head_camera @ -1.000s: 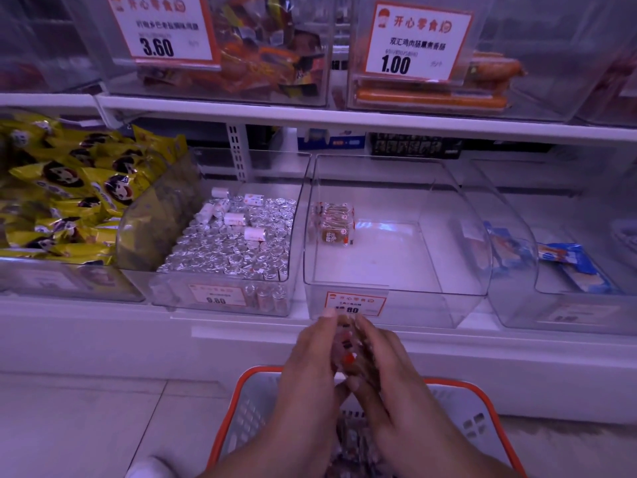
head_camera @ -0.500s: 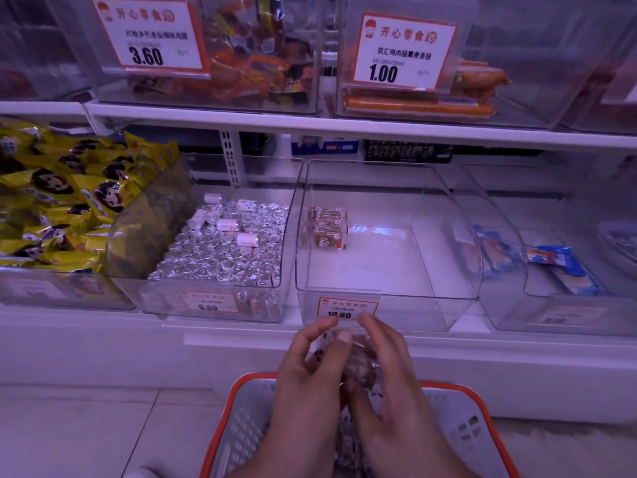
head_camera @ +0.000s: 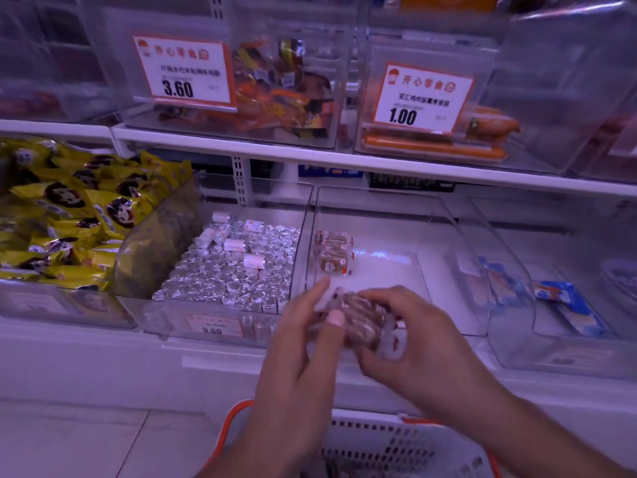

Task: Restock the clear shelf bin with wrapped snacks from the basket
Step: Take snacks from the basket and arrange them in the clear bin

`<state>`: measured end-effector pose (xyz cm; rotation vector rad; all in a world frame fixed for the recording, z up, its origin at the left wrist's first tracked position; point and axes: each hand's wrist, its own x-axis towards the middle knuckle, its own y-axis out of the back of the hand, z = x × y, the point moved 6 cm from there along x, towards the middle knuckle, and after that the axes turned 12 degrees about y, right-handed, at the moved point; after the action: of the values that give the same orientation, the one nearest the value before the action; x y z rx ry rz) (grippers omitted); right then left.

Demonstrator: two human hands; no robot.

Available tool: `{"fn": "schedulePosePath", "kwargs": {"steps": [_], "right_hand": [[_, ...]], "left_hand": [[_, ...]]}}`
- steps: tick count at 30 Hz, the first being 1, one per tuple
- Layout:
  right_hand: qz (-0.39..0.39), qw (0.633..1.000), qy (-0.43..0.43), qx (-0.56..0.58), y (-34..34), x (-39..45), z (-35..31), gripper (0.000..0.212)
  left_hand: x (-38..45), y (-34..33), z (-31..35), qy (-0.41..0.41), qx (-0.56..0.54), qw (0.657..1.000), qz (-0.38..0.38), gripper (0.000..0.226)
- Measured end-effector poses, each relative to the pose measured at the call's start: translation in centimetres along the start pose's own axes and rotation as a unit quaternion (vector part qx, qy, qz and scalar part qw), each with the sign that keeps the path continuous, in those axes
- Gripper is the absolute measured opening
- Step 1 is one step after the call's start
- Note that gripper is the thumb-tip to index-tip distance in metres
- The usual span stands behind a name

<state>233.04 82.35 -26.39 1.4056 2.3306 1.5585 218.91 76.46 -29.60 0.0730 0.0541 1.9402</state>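
A person's left hand (head_camera: 303, 343) and right hand (head_camera: 410, 339) together clasp a cluster of brown snacks in clear wrappers (head_camera: 358, 317) at the front lip of a clear plastic shelf bin (head_camera: 444, 236), above a white mesh basket with an orange rim (head_camera: 389, 446). The left thumb presses the bundle's near side while the fingers reach up along its left edge; the right fingers curl over its top. A small stack of the same wrapped brown snacks (head_camera: 333, 251) sits against the bin's left wall. Just left, a neighbouring clear bin holds silver foil-wrapped rolls (head_camera: 234, 274); farther left lie yellow snack packets (head_camera: 79, 215). Orange-bordered white price cards reading 3.60 (head_camera: 182, 72) and 1.00 (head_camera: 422, 98) hang above.
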Motion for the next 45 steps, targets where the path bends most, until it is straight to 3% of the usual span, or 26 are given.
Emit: {"fn": "schedulePosePath", "kwargs": {"steps": [3,8,14,16,20,23,28,33,45], "right_hand": [[-0.051,0.996,-0.076,0.007,-0.5,5.1,4.7,0.038],[-0.145,0.98,-0.118,-0.069,-4.8,9.9,11.8,0.045],[-0.184,0.961,0.027,-0.204,-9.4,11.3,13.1,0.035],[-0.193,0.947,0.048,-0.254,-9.8,11.3,13.4,0.041],[-0.31,0.921,-0.025,-0.233,-11.4,10.9,14.6,0.064],[-0.341,0.912,-0.045,-0.223,-12.3,10.6,14.9,0.071],[-0.296,0.924,-0.038,-0.241,-11.5,11.2,14.7,0.071],[-0.313,0.894,0.022,-0.32,-11.0,11.3,15.4,0.067],[-0.284,0.928,0.009,-0.242,-9.2,12.1,14.6,0.095]], "left_hand": [[2.8,2.9,1.4,-0.092,0.231,0.967,0.054,0.046],[5.4,3.0,-0.5,-0.078,0.4,0.913,0.011,0.055],[6.5,3.2,-2.2,-0.078,0.404,0.911,-0.01,0.057],[6.5,3.2,-2.5,-0.085,0.413,0.907,-0.015,0.059],[6.5,3.2,-2.7,-0.09,0.432,0.897,-0.012,0.061],[6.5,3.0,-2.8,-0.087,0.437,0.895,-0.008,0.062],[6.3,2.9,-2.7,-0.082,0.442,0.893,-0.005,0.062],[6.2,2.7,-2.4,-0.081,0.449,0.89,-0.003,0.062],[6.1,2.9,-2.5,-0.105,0.428,0.898,-0.013,0.06]]}}
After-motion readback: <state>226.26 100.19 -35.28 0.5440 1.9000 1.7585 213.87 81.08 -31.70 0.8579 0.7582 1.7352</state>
